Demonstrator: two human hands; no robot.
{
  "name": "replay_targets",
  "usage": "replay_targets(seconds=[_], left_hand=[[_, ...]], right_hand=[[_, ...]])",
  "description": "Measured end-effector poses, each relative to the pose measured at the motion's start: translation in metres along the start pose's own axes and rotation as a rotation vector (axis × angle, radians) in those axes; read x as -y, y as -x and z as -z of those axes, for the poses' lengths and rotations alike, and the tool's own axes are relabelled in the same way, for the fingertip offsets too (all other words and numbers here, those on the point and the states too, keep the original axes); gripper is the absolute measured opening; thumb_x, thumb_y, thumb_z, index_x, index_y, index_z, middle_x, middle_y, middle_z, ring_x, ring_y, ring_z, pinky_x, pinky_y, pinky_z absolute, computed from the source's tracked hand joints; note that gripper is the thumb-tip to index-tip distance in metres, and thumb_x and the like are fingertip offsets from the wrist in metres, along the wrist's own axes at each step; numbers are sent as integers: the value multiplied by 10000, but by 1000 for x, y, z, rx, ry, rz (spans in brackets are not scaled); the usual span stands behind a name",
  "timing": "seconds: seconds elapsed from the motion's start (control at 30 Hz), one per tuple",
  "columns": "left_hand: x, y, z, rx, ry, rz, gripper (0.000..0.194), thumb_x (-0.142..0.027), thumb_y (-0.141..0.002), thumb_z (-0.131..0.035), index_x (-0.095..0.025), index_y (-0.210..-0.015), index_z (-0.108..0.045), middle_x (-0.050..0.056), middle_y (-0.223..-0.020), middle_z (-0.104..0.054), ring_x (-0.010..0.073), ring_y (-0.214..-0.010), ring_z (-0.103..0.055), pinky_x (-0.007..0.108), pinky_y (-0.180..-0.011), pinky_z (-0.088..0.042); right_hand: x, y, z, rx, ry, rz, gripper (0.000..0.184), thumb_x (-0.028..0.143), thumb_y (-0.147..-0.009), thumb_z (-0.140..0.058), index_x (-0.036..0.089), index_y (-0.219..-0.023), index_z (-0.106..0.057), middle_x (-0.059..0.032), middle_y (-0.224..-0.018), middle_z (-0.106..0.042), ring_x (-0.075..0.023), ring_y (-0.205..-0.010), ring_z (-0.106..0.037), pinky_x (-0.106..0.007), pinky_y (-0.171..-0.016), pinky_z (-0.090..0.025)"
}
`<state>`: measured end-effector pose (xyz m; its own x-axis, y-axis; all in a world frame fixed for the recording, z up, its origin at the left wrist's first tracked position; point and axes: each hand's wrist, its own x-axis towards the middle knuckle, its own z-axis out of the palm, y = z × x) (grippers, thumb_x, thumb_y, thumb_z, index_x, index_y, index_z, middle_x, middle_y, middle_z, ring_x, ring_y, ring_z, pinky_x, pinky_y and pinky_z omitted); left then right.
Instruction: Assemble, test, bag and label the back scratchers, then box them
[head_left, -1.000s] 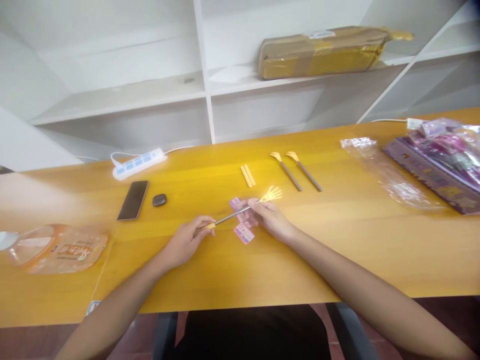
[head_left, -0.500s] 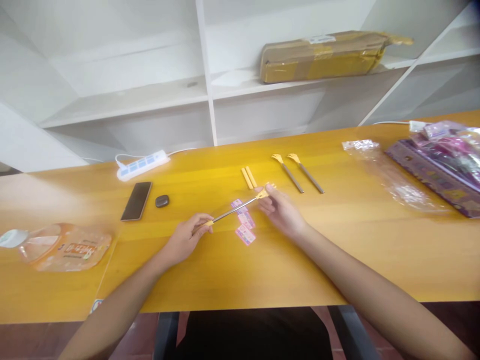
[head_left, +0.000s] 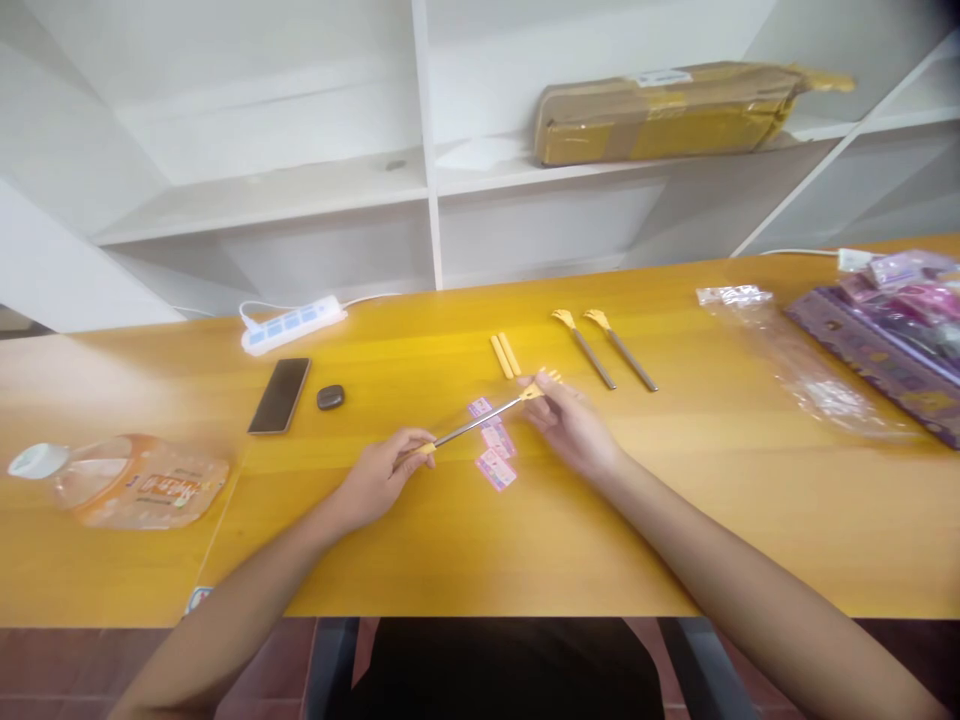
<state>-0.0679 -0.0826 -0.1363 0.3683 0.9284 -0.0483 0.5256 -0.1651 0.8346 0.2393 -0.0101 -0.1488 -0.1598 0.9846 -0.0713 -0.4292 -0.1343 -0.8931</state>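
Both my hands hold one back scratcher (head_left: 478, 423) above the table, tilted up to the right. My left hand (head_left: 386, 472) is closed round its yellow handle end. The fingers of my right hand (head_left: 566, 420) pinch the yellow claw-shaped head at the other end. Below the metal rod lie pink printed cards (head_left: 496, 468) in a loose row. Just beyond my right hand are two yellow handle sticks (head_left: 505, 356), side by side. Farther back lie two more back scratcher pieces, a left one (head_left: 586, 350) and a right one (head_left: 622, 352), with yellow heads and bare metal rods.
On the left lie a large plastic bottle (head_left: 142, 484), a phone (head_left: 280, 396), a small black case (head_left: 330, 397) and a white power strip (head_left: 295, 324). Clear plastic wrapping (head_left: 814, 375) and a purple package (head_left: 877, 355) are at right. A taped cardboard box (head_left: 675, 115) sits on the shelf.
My view has shifted slightly, so the scene sits a little farther right. Both hands keep the same grip on the back scratcher, with little other visible change.
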Motion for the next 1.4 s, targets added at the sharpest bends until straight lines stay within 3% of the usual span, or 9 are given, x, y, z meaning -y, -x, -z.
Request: replay_targets(seconds=[0.43,0.63,0.77,1.13,1.4], left_hand=[[-3,0,1,-23,-39,2,304,-487,-1108,-501,-261,-1285,-601,35,-1074,-799,223,-1069,-748,372,-977,-538],[-1,2,3,-22,-77,4,307,-489,-1112,-494,-272,-1302,-602,25,-1087,-801,227,-1094,-746,371,-991,-526],[-2,2,2,-17,-83,9,305,-494,-1114,-494,-275,-1300,-597,22,-1095,-797,223,-1103,-739,373,-1004,-514],[1,2,0,-9,-79,20,303,-500,-1116,-486,-275,-1290,-590,26,-1088,-798,232,-1107,-746,386,-1019,-519],[2,2,0,-7,-82,15,299,-499,-1118,-482,-280,-1295,-579,24,-1095,-800,228,-1114,-750,386,-1023,-523]], right_hand=[[-3,-3,-1,-73,111,27,477,667,-858,-796,205,-976,-782,70,-590,-293,-110,-536,-274,-294,-517,-253],[-1,-2,3,-139,417,190,645,847,-852,-689,227,-721,-564,21,-610,-448,-128,-567,-390,-292,-520,-323],[2,0,3,-146,567,203,723,936,-845,-580,236,-676,-511,1,-613,-489,-145,-584,-446,-300,-534,-374],[-5,-2,9,-143,749,214,744,911,-936,-450,226,-657,-532,-12,-596,-520,-159,-597,-485,-320,-584,-356],[-8,0,10,-125,841,202,765,915,-955,-382,218,-675,-532,-8,-618,-549,-162,-623,-527,-311,-644,-404]])
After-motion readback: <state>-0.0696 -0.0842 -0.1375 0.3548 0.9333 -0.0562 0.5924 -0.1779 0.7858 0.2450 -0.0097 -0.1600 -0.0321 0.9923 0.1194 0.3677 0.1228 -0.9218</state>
